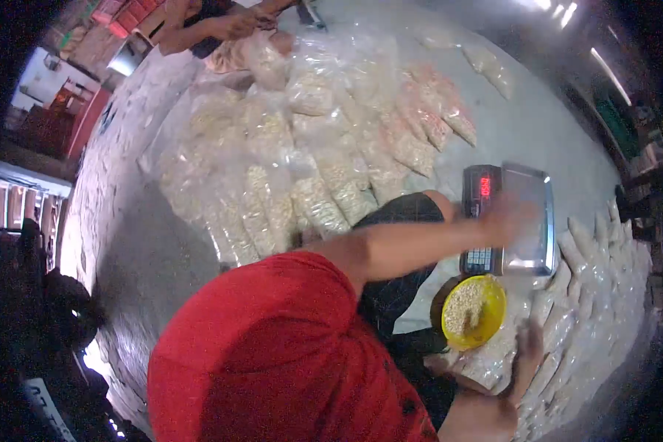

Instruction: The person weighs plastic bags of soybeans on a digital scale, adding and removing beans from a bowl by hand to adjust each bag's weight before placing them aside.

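My left hand point(512, 218), smeared by motion, is over the metal pan of a digital scale point(532, 254) with a lit red display; its fingers cannot be made out. Below the scale, a yellow bowl point(502, 313) holds pale kernel-like pieces point(464, 306) and a darker spot that I cannot make out. My right hand point(527, 353) is lower, with fingers stretched out, beside a clear plastic bag point(492, 372) near my leg. Whether the hand touches the bag is unclear.
Many filled clear bags point(265, 195) cover the floor ahead, some with pinkish contents point(427, 118). More bags point(604, 295) lie beyond the scale at right. Another person's hands point(236, 26) are busy at the top, near a bag.
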Demonstrator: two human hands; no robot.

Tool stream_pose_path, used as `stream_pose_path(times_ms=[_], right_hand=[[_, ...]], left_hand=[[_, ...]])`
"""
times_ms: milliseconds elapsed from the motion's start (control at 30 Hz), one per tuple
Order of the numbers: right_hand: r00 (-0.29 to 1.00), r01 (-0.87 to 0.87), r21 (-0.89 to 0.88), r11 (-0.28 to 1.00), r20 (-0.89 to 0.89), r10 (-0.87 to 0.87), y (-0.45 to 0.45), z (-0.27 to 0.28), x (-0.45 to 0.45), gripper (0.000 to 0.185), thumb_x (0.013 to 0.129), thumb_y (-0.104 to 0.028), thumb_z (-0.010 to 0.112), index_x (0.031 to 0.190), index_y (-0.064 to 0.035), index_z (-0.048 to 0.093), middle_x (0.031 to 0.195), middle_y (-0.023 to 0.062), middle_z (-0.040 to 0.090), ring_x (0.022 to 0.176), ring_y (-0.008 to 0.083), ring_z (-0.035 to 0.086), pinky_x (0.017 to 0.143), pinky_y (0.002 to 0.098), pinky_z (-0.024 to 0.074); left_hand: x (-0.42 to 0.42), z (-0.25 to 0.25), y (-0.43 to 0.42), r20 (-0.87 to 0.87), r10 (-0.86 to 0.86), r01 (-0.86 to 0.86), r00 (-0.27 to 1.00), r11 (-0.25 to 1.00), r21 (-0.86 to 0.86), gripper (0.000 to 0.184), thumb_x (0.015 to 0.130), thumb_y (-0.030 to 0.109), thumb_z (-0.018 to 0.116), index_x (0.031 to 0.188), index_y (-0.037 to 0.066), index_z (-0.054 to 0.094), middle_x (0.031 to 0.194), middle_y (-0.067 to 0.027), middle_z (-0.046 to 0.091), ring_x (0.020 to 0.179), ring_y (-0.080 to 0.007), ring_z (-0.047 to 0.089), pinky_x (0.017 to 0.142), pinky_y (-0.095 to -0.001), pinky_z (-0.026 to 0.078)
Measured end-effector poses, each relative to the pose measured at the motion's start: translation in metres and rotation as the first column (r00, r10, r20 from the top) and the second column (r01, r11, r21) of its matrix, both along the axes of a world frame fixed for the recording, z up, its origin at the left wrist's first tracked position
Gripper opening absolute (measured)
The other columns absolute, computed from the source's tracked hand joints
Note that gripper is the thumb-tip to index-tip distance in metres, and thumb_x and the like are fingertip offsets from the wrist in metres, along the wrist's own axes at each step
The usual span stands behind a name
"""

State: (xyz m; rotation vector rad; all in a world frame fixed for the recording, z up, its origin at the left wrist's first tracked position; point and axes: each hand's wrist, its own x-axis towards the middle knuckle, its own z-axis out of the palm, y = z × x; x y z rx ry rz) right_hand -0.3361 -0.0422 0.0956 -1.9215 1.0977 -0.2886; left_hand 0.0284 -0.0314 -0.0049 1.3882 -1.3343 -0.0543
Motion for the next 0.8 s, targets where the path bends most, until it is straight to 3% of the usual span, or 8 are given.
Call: stream_pose_path(times_ms=[233,333,467,600,667,700,733,800], right_hand=[[0.952,-0.043,0.216,0.975,0.304,-0.026,-0.003,-0.011,0.014,0.056,0.105,-0.033,0.066,0.149,-0.0011,0.051,0.130,0.0147,0.066,0.114,0.0212,0.066,0.099,0.0352,0.0529],[0.978,-0.106,0.243,0.964,0.202,0.056,0.001,-0.027,0.014,0.057,0.105,-0.034,0.065,0.149,-0.0014,0.051,0.130,0.0143,0.067,0.113,0.0199,0.066,0.097,0.0338,0.0531],[0.980,-0.129,0.327,0.936,0.188,0.069,0.000,-0.029,0.015,0.058,0.104,-0.034,0.066,0.150,-0.0029,0.050,0.131,0.0139,0.066,0.112,0.0200,0.067,0.099,0.0343,0.0524],[0.977,-0.154,0.262,0.953,0.187,0.106,-0.012,-0.031,0.024,0.057,0.102,-0.030,0.068,0.149,-0.0009,0.051,0.134,0.0151,0.065,0.118,0.0243,0.065,0.106,0.0384,0.0500],[0.990,-0.141,0.313,0.939,0.015,0.143,-0.009,-0.014,0.042,0.052,0.098,-0.026,0.073,0.141,0.0000,0.059,0.134,0.0145,0.065,0.125,0.0248,0.061,0.108,0.0370,0.0485],[0.974,-0.204,0.273,0.940,0.149,0.168,0.000,-0.005,0.047,0.045,0.098,-0.024,0.073,0.134,0.0001,0.064,0.128,0.0134,0.069,0.120,0.0227,0.064,0.106,0.0366,0.0496],[0.973,-0.216,0.245,0.945,0.131,0.189,0.004,0.013,0.047,0.035,0.098,-0.022,0.073,0.124,-0.0001,0.070,0.120,0.0117,0.072,0.114,0.0203,0.066,0.103,0.0361,0.0517],[0.925,-0.354,0.202,0.913,0.220,0.309,-0.001,0.016,0.039,0.029,0.100,-0.025,0.071,0.115,-0.0006,0.074,0.111,0.0079,0.075,0.104,0.0165,0.070,0.097,0.0347,0.0549]], left_hand=[[0.115,0.231,0.255,0.468,-0.154,0.196,0.871,0.980,-0.042,0.037,0.087,0.039,0.071,0.111,0.010,0.071,0.119,-0.0144,0.071,0.121,-0.0371,0.063,0.105,-0.0471,0.047],[0.114,0.257,0.376,-0.086,0.001,0.043,0.996,0.857,0.513,0.030,0.096,0.025,0.062,0.117,0.005,0.068,0.115,-0.0124,0.071,0.115,-0.0330,0.065,0.101,-0.0412,0.049],[0.115,0.241,0.474,0.110,0.436,-0.246,0.893,0.269,0.931,0.031,0.105,0.020,0.048,0.121,-0.002,0.063,0.115,-0.0160,0.071,0.111,-0.0272,0.065,0.103,-0.0393,0.048],[0.117,0.132,0.587,0.491,0.401,-0.628,0.774,0.382,0.678,0.034,0.107,0.024,0.048,0.120,-0.003,0.064,0.117,-0.0212,0.067,0.106,-0.0336,0.064,0.101,-0.0444,0.048],[0.114,0.078,0.609,-0.258,0.936,-0.505,0.238,0.346,0.790,0.030,0.103,0.017,0.053,0.121,-0.003,0.066,0.116,-0.0234,0.067,0.107,-0.0320,0.067,0.092,-0.0440,0.056],[0.151,0.036,0.658,0.010,0.821,-0.301,0.572,0.198,0.933,0.031,0.102,0.016,0.054,0.125,-0.002,0.064,0.118,-0.0235,0.067,0.102,-0.0319,0.069,0.085,-0.0443,0.059],[0.156,-0.014,0.701,-0.203,0.907,-0.308,0.369,0.326,0.894,0.033,0.103,0.017,0.053,0.129,-0.001,0.063,0.122,-0.0217,0.066,0.098,-0.0324,0.070,0.082,-0.0462,0.060],[0.188,-0.042,0.715,0.025,0.799,-0.305,0.601,0.201,0.931,0.038,0.104,0.021,0.056,0.136,0.001,0.059,0.131,-0.0214,0.062,0.115,-0.0322,0.064,0.096,-0.0445,0.056]])
